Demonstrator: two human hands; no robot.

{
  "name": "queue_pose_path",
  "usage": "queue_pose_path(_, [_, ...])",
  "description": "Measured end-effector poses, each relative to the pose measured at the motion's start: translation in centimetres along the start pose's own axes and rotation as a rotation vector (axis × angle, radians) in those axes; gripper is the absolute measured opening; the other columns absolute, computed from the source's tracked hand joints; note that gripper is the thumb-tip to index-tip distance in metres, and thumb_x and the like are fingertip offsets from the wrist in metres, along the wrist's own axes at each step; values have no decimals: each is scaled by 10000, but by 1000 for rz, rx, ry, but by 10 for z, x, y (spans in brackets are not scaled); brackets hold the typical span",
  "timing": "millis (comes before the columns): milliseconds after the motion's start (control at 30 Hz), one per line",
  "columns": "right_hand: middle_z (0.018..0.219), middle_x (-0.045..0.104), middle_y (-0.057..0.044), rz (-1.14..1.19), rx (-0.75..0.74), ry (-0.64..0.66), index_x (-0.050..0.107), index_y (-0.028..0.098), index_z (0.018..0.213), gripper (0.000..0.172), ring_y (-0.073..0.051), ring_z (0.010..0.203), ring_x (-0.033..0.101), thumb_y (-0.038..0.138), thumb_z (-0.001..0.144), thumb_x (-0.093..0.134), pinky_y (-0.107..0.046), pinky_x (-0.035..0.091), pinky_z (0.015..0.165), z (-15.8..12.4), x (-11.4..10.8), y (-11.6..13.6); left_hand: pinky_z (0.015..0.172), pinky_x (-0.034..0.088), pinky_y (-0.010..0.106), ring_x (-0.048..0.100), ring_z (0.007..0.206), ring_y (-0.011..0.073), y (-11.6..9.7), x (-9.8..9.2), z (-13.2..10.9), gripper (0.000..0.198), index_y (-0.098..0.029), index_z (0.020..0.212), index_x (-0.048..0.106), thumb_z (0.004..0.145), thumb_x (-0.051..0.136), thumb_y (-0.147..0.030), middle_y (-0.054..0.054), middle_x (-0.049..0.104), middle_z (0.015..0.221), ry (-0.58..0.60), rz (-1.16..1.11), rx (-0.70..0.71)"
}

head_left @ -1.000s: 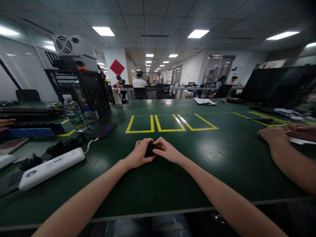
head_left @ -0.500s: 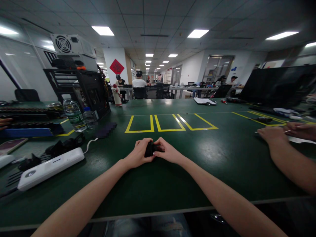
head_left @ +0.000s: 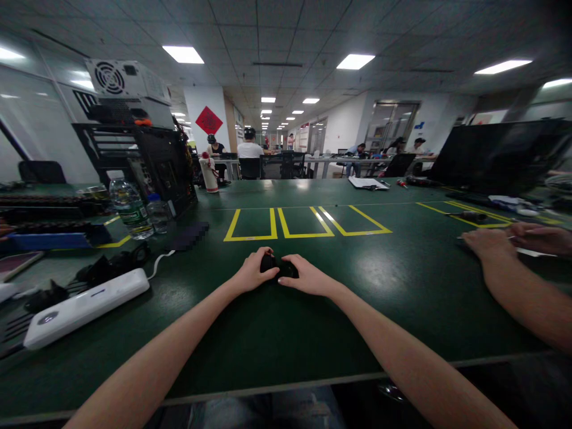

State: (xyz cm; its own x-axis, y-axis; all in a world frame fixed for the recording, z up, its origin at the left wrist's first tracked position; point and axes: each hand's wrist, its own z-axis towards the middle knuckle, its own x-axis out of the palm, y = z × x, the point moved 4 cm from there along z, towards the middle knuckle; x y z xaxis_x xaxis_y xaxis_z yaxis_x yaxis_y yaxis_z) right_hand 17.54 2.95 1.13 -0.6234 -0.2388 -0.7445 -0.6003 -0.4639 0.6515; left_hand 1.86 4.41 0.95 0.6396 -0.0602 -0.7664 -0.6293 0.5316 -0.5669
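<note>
Gripping small black part (head_left: 279, 266) between left hand (head_left: 254, 272) and right hand (head_left: 307, 276), fingers curled on it, low over green table (head_left: 277, 333), near yellow boxes (head_left: 304, 221).

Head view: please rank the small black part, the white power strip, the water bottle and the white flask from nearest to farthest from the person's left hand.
1. small black part: gripped by left hand.
2. white power strip: left, near side.
3. water bottle: farther back, left.
4. white flask: far back, left of centre.
</note>
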Motion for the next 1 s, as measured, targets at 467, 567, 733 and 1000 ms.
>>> queue_pose_path(467, [1086,461,-105,-197,72,-106,445,171,1149,515,-244,1026,430,352,684,576,-401,355,871,-1,-7,5,795,413,403,481,962,248,9,-5,-4,590,-184,1113,375,634,606,-441,96,475,1055,59,-57,-85])
queue_pose_path(567, [1124,469,-91,-229,-40,-92,377,188,1190,577,-247,1026,449,305,670,599,-408,373,868,0,4,30,795,426,392,503,943,235,10,-23,-29,581,-187,1120,362,643,599,-418,84,485,1051,98,-75,-101])
queue_pose_path(733, [1078,498,-121,-281,-364,30,335,137,1192,593,-265,969,502,233,665,588,-381,444,778,11,56,108,853,414,386,513,989,239,33,-64,-112,588,-257,1159,339,646,601,-380,47,517,1099,54,27,-131])
queue_pose_path(1000, [1028,541,-102,-2,-537,150,438,140,1092,498,-232,924,545,356,667,583,-304,467,705,38,142,189,754,479,431,570,900,289,98,-111,-222,532,-368,1116,342,620,527,-418,20,598,980,-256,224,-116])
